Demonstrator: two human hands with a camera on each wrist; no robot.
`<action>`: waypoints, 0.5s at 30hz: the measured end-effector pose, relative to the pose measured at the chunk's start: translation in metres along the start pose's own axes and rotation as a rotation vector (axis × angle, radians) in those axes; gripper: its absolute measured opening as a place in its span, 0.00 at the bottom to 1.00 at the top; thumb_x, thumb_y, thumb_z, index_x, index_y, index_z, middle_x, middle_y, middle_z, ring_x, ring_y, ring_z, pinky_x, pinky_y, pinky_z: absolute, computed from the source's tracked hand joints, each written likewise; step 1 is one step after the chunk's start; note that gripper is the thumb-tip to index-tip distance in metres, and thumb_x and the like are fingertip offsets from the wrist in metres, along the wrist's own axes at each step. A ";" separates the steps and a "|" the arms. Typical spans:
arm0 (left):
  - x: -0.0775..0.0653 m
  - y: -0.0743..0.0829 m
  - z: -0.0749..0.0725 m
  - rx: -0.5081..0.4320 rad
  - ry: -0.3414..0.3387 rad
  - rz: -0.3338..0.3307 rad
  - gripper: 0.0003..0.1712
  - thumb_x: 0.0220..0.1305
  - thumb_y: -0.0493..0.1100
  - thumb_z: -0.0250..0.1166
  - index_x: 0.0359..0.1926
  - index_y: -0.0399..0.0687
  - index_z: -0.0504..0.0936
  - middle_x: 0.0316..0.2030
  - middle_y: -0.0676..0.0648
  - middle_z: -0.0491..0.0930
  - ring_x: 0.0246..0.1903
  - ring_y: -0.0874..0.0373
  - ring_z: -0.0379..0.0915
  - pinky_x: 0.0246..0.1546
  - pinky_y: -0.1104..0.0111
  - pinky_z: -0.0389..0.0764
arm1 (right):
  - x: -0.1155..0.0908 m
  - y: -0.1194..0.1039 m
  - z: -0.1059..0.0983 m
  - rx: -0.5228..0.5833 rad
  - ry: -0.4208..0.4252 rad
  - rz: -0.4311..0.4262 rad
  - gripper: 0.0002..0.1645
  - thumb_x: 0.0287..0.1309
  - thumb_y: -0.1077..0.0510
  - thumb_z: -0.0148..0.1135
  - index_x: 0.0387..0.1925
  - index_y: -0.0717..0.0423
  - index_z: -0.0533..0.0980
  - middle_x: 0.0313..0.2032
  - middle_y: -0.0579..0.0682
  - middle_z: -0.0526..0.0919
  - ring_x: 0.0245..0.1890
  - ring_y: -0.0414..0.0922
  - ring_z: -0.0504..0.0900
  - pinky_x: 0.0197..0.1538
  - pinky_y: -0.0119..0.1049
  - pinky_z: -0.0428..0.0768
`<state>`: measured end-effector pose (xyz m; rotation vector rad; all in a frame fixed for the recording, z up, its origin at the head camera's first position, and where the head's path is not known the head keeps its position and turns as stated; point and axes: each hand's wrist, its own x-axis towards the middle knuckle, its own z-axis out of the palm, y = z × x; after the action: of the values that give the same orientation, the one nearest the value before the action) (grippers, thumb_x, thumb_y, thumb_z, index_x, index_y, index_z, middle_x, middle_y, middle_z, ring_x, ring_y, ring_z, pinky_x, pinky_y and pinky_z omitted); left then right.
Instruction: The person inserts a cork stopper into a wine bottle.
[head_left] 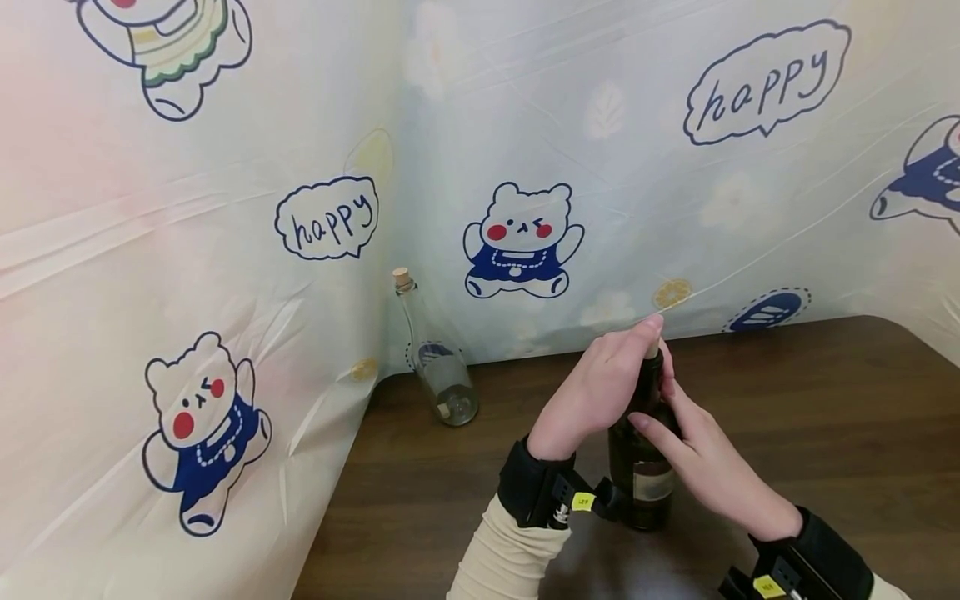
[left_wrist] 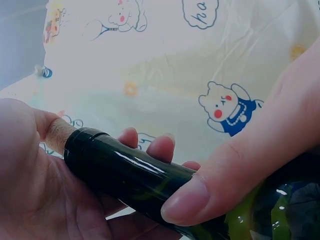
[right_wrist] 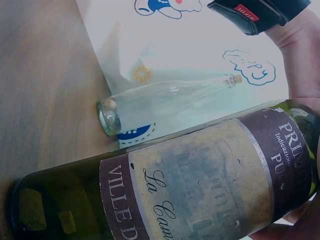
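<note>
A dark green wine bottle (head_left: 626,454) stands on the table under my two hands. My left hand (head_left: 592,383) reaches over its top, and in the left wrist view its digits hold the tan cork (left_wrist: 59,136) protruding from the mouth. Around the bottle's neck and shoulder, my right hand (head_left: 712,467) keeps a grip. Its thumb (left_wrist: 187,202) lies along the glass in the left wrist view. In the right wrist view the bottle's worn paper label (right_wrist: 200,175) fills the foreground, tilted across the picture.
A clear glass bottle (head_left: 442,371) with a cork (head_left: 402,277) stands at the back left of the brown wooden table (head_left: 420,533). Behind the table hangs a pale sheet (head_left: 420,158) printed with bears and the word "happy".
</note>
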<state>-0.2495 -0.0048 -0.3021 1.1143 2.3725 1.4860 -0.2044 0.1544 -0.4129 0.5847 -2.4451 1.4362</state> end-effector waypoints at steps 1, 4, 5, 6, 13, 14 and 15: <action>0.000 0.000 0.000 0.001 0.002 -0.002 0.39 0.80 0.64 0.30 0.30 0.48 0.80 0.26 0.53 0.79 0.30 0.60 0.75 0.34 0.66 0.76 | 0.000 0.000 0.000 0.002 -0.002 0.000 0.41 0.79 0.53 0.51 0.81 0.34 0.42 0.75 0.51 0.60 0.68 0.45 0.68 0.57 0.22 0.71; 0.001 0.002 0.001 0.007 0.002 -0.011 0.39 0.80 0.64 0.30 0.30 0.48 0.80 0.26 0.52 0.79 0.30 0.59 0.75 0.33 0.66 0.76 | -0.001 -0.001 -0.001 0.010 -0.004 0.001 0.41 0.79 0.53 0.51 0.81 0.36 0.43 0.75 0.52 0.60 0.69 0.47 0.67 0.57 0.22 0.71; 0.001 0.002 0.001 0.008 0.003 -0.014 0.39 0.80 0.64 0.30 0.30 0.47 0.80 0.26 0.52 0.79 0.30 0.59 0.75 0.34 0.66 0.76 | -0.001 -0.001 -0.001 0.010 -0.005 0.004 0.41 0.79 0.53 0.50 0.82 0.37 0.43 0.75 0.52 0.59 0.69 0.49 0.67 0.57 0.22 0.70; 0.001 0.002 0.001 0.008 0.002 -0.016 0.39 0.80 0.63 0.30 0.30 0.47 0.80 0.26 0.52 0.79 0.30 0.59 0.75 0.33 0.66 0.76 | -0.001 -0.001 -0.001 0.010 -0.008 0.008 0.41 0.79 0.53 0.50 0.82 0.37 0.42 0.76 0.53 0.58 0.69 0.50 0.67 0.57 0.21 0.70; 0.000 0.004 0.001 -0.001 0.010 -0.030 0.39 0.80 0.64 0.31 0.30 0.46 0.80 0.26 0.52 0.79 0.30 0.59 0.76 0.34 0.67 0.76 | -0.001 -0.001 0.000 0.012 -0.014 0.014 0.40 0.80 0.51 0.49 0.81 0.37 0.43 0.76 0.51 0.57 0.70 0.49 0.65 0.58 0.21 0.69; 0.001 0.004 0.001 -0.001 0.012 -0.029 0.39 0.80 0.63 0.31 0.30 0.46 0.80 0.26 0.52 0.79 0.30 0.59 0.76 0.34 0.67 0.76 | -0.001 -0.001 0.000 0.014 -0.009 0.004 0.39 0.80 0.52 0.50 0.81 0.38 0.44 0.76 0.52 0.58 0.70 0.48 0.66 0.57 0.22 0.70; 0.001 0.005 0.001 0.000 0.013 -0.028 0.39 0.80 0.63 0.31 0.30 0.46 0.80 0.26 0.52 0.79 0.30 0.59 0.75 0.34 0.67 0.76 | -0.001 -0.001 0.000 0.014 -0.005 -0.003 0.39 0.80 0.53 0.50 0.81 0.38 0.44 0.76 0.52 0.58 0.69 0.48 0.67 0.57 0.21 0.70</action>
<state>-0.2469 -0.0024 -0.2987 1.0709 2.3866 1.4887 -0.2033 0.1542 -0.4125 0.5952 -2.4386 1.4538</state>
